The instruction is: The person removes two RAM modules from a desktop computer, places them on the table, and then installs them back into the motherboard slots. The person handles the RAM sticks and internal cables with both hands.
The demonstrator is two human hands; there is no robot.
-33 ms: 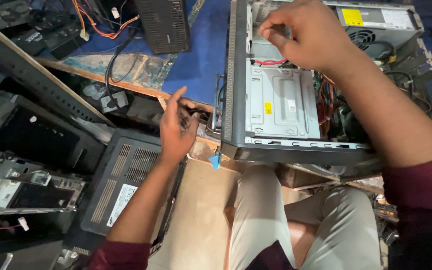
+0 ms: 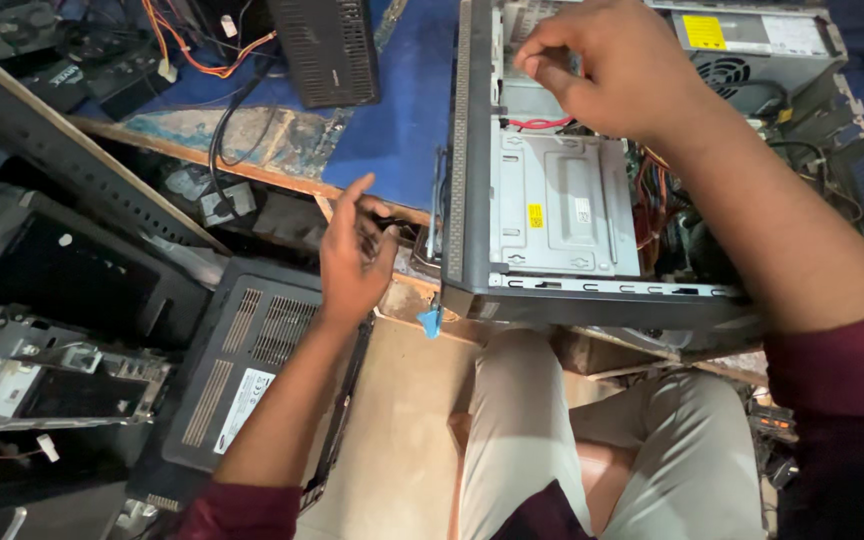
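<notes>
An open desktop computer case (image 2: 472,180) lies on a blue table (image 2: 402,120), its grey metal drive cage (image 2: 562,205) facing up. My right hand (image 2: 622,70) reaches into the top of the case, fingers pinched together above a red cable (image 2: 537,124); what they pinch is hidden. My left hand (image 2: 352,260) hovers at the table's front edge, left of the case, with its fingers curled around a small dark object (image 2: 384,222) that I cannot make out.
A power supply with a yellow label (image 2: 742,35) sits in the case's far corner. A black perforated box (image 2: 327,50) and orange cables (image 2: 187,50) lie on the table. On the floor are a black vented device (image 2: 252,350) and a metal bracket (image 2: 42,375). My knees (image 2: 522,430) are under the case.
</notes>
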